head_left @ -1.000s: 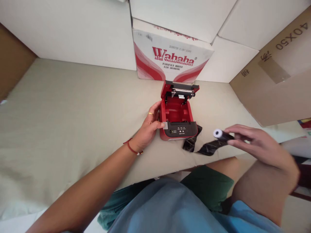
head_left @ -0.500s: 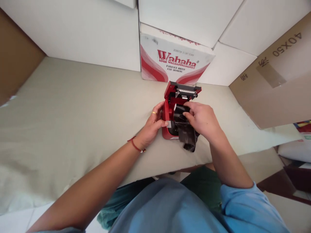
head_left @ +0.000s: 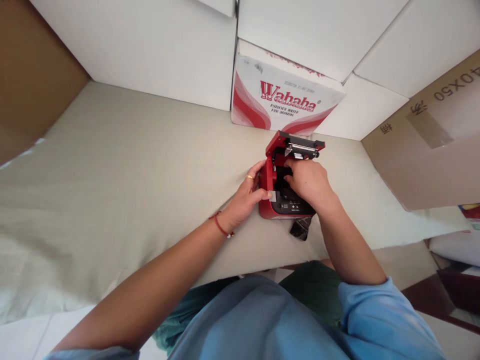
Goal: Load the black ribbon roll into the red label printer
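A small red and black label printer (head_left: 265, 206) lies on the cloth-covered surface with its hinged lid (head_left: 296, 142) raised. My left hand (head_left: 249, 194) grips its left wall, thumb on a grey tab at the front corner and fingers along the outer side. Reaching into the bay, my right hand (head_left: 309, 182) has thumb and fingers closed around a roll of black film, mostly hidden by the hand and the dark interior. A loose tail of the black film (head_left: 301, 228) hangs past the printer's front edge, below my right wrist.
A white and red Wahaha water carton (head_left: 279, 107) stands just behind the printer. White boxes (head_left: 168, 55) form a wall along the back. A brown carton (head_left: 431, 140) is at the right, another brown panel (head_left: 33, 75) at the left.
My right hand has lowered the black film roll into the printer's bay, and the front panel now shows. The view has shifted slightly; my left hand keeps its grip on the printer.
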`<state>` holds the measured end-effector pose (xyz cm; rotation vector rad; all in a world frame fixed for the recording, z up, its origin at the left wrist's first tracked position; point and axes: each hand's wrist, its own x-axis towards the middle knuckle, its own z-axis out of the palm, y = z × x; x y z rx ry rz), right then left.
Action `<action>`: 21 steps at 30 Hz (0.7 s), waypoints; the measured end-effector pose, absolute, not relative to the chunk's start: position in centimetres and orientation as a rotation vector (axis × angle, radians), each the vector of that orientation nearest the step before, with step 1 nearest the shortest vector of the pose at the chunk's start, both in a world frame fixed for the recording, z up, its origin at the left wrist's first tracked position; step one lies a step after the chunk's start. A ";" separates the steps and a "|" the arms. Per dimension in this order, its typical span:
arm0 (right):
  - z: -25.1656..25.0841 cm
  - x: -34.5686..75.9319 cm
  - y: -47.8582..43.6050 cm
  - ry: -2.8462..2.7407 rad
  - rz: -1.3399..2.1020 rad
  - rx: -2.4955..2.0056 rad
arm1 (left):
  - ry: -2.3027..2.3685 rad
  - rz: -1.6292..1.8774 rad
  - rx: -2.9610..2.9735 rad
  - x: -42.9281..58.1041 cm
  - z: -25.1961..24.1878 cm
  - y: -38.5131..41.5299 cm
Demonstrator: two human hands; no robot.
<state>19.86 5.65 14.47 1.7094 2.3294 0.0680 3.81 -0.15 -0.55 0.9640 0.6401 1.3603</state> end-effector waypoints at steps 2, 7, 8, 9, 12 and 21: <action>14.6 19.6 5.6 2.308 0.068 1.692 | 0.649 1.356 0.958 3.8 -0.5 -0.2; 15.1 19.9 5.4 2.356 -0.049 1.660 | 0.647 1.352 0.985 3.6 -0.5 -0.2; 15.2 20.3 5.2 2.389 -0.113 1.661 | 0.644 1.353 0.999 3.5 -0.6 -0.2; 15.3 20.9 4.8 2.433 -0.187 1.670 | 0.642 1.353 1.012 3.5 -0.6 -0.2; 15.3 23.0 2.6 2.682 -0.417 1.728 | 0.637 1.359 1.039 3.4 -0.6 -0.3; 9.6 28.1 -5.6 3.523 -0.250 1.341 | 0.641 1.390 1.042 3.3 -0.6 -0.3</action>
